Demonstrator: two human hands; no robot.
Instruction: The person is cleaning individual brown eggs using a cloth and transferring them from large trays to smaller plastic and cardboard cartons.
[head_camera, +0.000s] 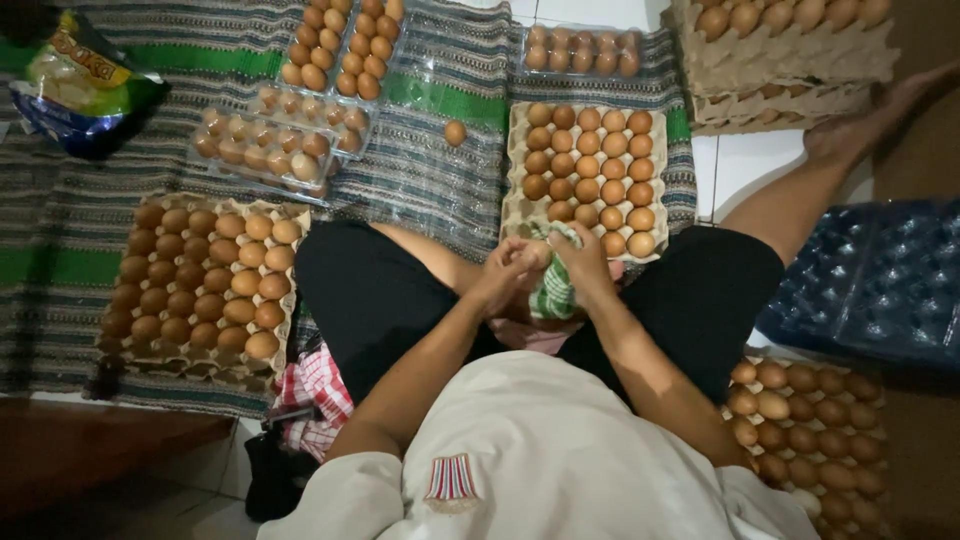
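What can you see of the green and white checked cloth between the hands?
The green and white checked cloth looks like soft woven fabric, bunched and crumpled rather than spread flat. It sits in front of the person's lap, just below the near edge of the grey cardboard egg tray filled with brown eggs. The right hand closes over its top, and the left hand presses in from the other side. Part of it hangs down below the hands; whatever is inside is hidden.
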